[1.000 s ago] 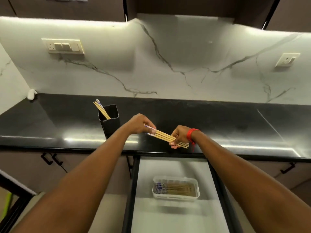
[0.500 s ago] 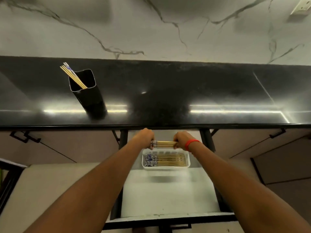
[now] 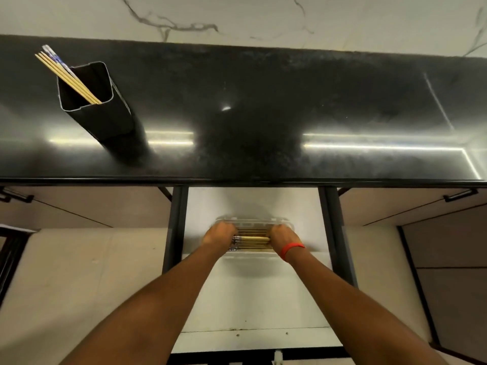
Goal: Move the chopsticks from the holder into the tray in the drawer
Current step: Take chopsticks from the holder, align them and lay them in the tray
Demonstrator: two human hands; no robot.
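Both hands are down in the open drawer (image 3: 253, 293), over the clear tray (image 3: 253, 222). Left hand (image 3: 219, 233) and right hand (image 3: 284, 235) are each closed in a fist round one end of a small bundle of chopsticks (image 3: 253, 238), held level, L to R, just above or at the tray's top; can't tell whether the bundle touches what lies below. Fingers are curled under, so only knuckles show.

The chopsticks are thin, pale bamboo-yellow sticks w/ blue-and-white patterned ends; on the held bundle those ends stick out by the left hand. More of the same lie flat in the tray beneath, parallel to the held ones, patterned ends also at left. The tray is a see-through rectangle w/ rounded corners, sitting toward the back of the white drawer floor, partly hidden by the hands.

A red band (image 3: 291, 249) circles the right wrist.

Up on the black worktop (image 3: 290, 101), far left, stands the holder (image 3: 97, 106), a dark squarish tube. A few chopsticks are inside it, leaning to its back-left corner, patterned tips up. The holder is well apart from the drawer.
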